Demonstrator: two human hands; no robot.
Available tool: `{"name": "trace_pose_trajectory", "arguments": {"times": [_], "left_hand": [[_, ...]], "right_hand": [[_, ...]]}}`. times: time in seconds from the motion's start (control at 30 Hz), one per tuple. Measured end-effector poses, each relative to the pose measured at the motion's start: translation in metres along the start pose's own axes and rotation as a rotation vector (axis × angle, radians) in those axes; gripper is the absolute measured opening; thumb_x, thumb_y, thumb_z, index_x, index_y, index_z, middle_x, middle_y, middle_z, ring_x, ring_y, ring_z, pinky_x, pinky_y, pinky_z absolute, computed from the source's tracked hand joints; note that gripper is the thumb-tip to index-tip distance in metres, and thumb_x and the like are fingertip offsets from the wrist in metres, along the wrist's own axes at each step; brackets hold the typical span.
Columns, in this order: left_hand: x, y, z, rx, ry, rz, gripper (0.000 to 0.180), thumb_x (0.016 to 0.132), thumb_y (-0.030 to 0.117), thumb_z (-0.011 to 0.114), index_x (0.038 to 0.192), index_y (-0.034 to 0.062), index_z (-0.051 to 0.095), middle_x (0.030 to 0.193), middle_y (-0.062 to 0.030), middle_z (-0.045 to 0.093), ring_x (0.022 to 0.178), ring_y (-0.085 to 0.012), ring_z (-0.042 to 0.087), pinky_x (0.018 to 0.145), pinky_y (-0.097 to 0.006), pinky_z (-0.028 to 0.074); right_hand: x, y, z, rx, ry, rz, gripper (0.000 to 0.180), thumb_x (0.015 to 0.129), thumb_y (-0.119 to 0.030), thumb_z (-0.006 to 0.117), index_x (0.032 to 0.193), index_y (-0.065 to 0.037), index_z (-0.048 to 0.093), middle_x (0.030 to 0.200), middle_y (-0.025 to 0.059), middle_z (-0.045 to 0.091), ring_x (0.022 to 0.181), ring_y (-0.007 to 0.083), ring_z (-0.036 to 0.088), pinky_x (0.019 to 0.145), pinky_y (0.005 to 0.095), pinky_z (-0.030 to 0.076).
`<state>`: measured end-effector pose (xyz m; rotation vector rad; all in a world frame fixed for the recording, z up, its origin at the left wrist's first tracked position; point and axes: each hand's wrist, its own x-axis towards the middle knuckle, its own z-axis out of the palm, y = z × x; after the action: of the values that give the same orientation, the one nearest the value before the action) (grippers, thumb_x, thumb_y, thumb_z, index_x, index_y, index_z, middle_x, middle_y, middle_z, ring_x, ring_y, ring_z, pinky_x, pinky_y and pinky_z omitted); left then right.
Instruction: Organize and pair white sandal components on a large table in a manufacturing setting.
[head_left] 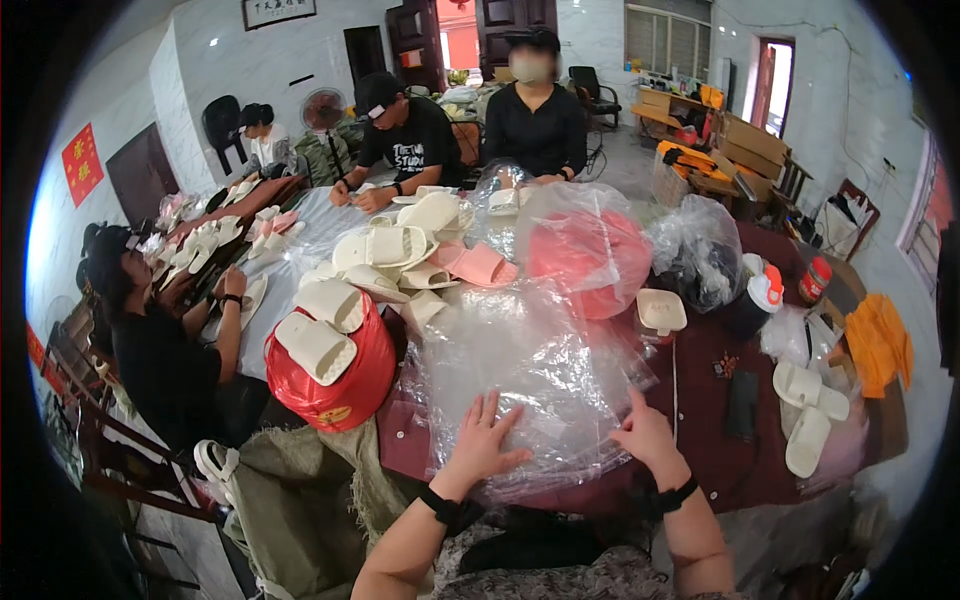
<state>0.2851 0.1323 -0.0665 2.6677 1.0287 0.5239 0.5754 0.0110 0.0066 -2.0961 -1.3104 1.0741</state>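
The largest thing is the long table with a dark red cover (pixel 705 425), and three persons sit around its far and left sides. Next in size is the olive-green woven sack (pixel 300 510), which hangs at the near left edge. The pile of cream rubber slippers (pixel 385 250) lies on the far left part, and the flat, shiny, clear plastic bags (pixel 530 350) lie on the table directly before the person. Beyond them stands the round pink-red bundle inside clear plastic (pixel 590 250); at their left is the bulging, shiny red plastic bag (pixel 340 385), with two cream slippers on top.

The left hand (pixel 485 440) lies on the clear bags, its fingers released and spread. The right hand (pixel 646 430) is at their right edge, thumb and forefinger apart; its other fingers I cannot see well.

Smaller are the pair of cream slippers (pixel 808 412) at the far right, the white square-lidded container (pixel 661 312), and the thin black rectangular object (pixel 742 405).
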Motion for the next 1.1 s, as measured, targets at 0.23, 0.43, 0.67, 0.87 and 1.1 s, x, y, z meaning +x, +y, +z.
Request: {"name": "trace_pose_trajectory", "arguments": {"times": [0.23, 0.43, 0.67, 0.87, 1.1], "left_hand": [[0.005, 0.009, -0.003, 0.035, -0.060, -0.017, 0.086, 0.080, 0.065, 0.070, 0.152, 0.0264, 0.044, 0.159, -0.0306, 0.026, 0.146, -0.0545, 0.023, 0.119, -0.056, 0.024], [0.010, 0.009, -0.011, 0.025, -0.173, -0.004, 0.085, 0.083, 0.066, 0.065, 0.155, 0.0284, 0.038, 0.162, -0.0284, 0.020, 0.147, -0.0535, 0.019, 0.120, -0.056, 0.021], [0.101, -0.031, -0.092, -0.475, 0.128, -0.237, 0.072, 0.087, 0.045, 0.076, 0.142, 0.0061, 0.051, 0.132, -0.0240, 0.061, 0.118, -0.0335, 0.064, 0.096, -0.041, 0.052], [0.206, -0.139, -0.136, -0.184, 0.575, -0.541, 0.076, 0.081, 0.049, 0.075, 0.129, -0.0061, 0.056, 0.124, -0.0281, 0.062, 0.118, -0.0430, 0.059, 0.102, -0.047, 0.046], [0.207, -0.321, -0.167, -0.341, 0.783, -0.779, 0.077, 0.080, 0.035, 0.078, 0.136, -0.0076, 0.046, 0.131, -0.0312, 0.055, 0.114, -0.0415, 0.061, 0.100, -0.047, 0.049]], "right_hand": [[-0.040, -0.042, 0.032, -0.440, 0.651, -0.830, 0.046, 0.082, -0.018, 0.072, 0.125, -0.006, 0.061, 0.119, 0.0132, 0.062, 0.111, 0.0351, 0.055, 0.095, 0.0477, 0.046], [-0.009, -0.008, 0.082, -0.572, 0.317, -0.770, 0.046, 0.083, -0.032, 0.074, 0.123, -0.013, 0.064, 0.125, 0.0092, 0.058, 0.121, 0.0316, 0.051, 0.098, 0.0469, 0.043], [-0.004, 0.005, 0.081, -0.501, 0.346, -0.790, 0.046, 0.086, -0.037, 0.071, 0.126, -0.015, 0.063, 0.131, 0.0093, 0.055, 0.124, 0.0318, 0.049, 0.099, 0.0485, 0.039], [-0.003, 0.007, 0.081, -0.465, 0.320, -0.765, 0.048, 0.086, -0.038, 0.071, 0.127, -0.016, 0.062, 0.134, 0.0088, 0.053, 0.125, 0.0321, 0.048, 0.099, 0.0490, 0.038], [-0.001, 0.013, 0.106, -0.420, 0.319, -0.838, 0.055, 0.084, -0.034, 0.073, 0.133, -0.011, 0.060, 0.136, 0.0147, 0.054, 0.130, 0.0372, 0.046, 0.107, 0.0521, 0.036]]}}
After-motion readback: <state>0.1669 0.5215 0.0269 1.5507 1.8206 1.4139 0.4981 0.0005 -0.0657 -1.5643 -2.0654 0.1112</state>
